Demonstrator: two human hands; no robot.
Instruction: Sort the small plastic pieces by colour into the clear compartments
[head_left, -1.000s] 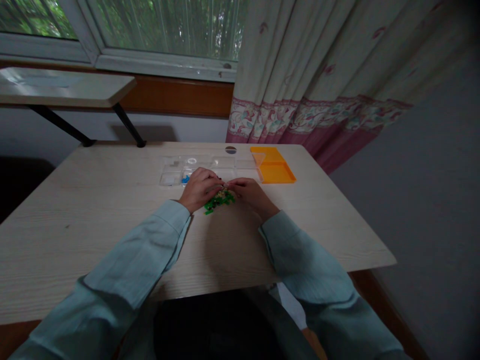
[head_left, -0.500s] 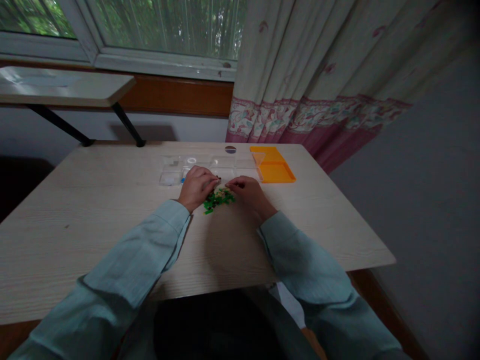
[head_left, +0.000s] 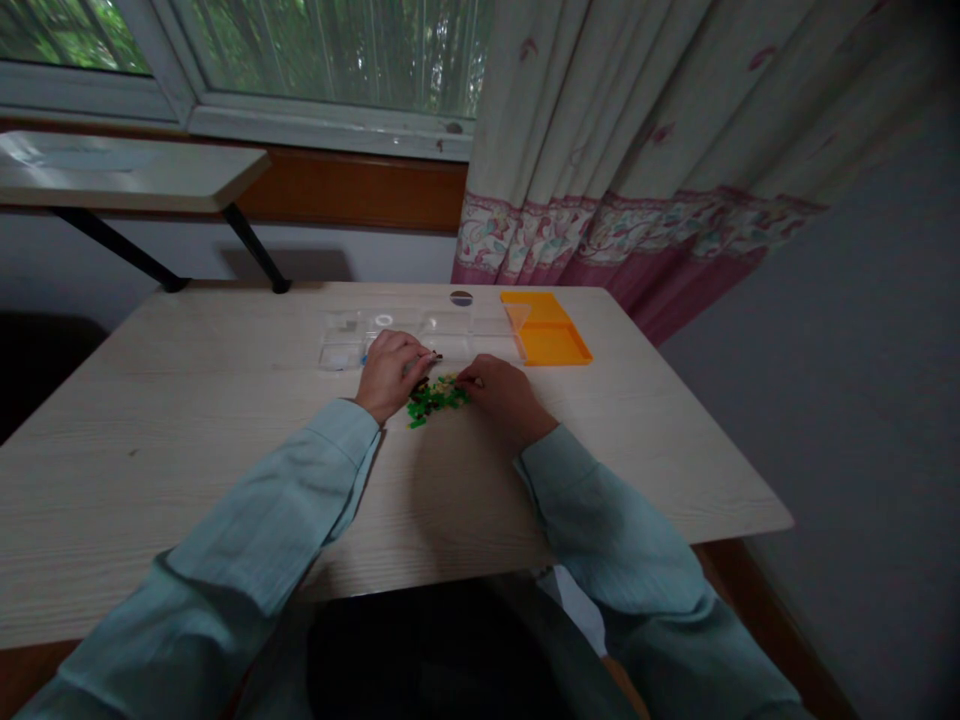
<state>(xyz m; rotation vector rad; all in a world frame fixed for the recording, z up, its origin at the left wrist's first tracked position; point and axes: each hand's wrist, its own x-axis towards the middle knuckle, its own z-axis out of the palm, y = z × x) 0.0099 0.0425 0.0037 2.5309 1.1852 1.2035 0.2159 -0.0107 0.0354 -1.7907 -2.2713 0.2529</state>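
Observation:
A pile of small green, tan and dark brown plastic pieces (head_left: 436, 400) lies on the table between my hands. My left hand (head_left: 391, 375) is just behind and left of the pile, closed in a pinch on a small dark brown piece (head_left: 437, 355) that shows at its fingertips. At the pile's right edge, my right hand (head_left: 501, 390) has its fingertips pressed together, low over the pieces. What they hold, if anything, is too small to make out.
Behind my hands lies a clear compartment box (head_left: 346, 335), partly hidden by my left hand. To its right sits an orange tray (head_left: 559, 345), overlapped by clear plastic. A round dark spot (head_left: 461, 299) shows near the back edge. A raised shelf (head_left: 135, 175) stands at the back left.
My right hand has come down slightly, from beside the left fingertips to the right edge of the pile. My left hand has hardly moved.

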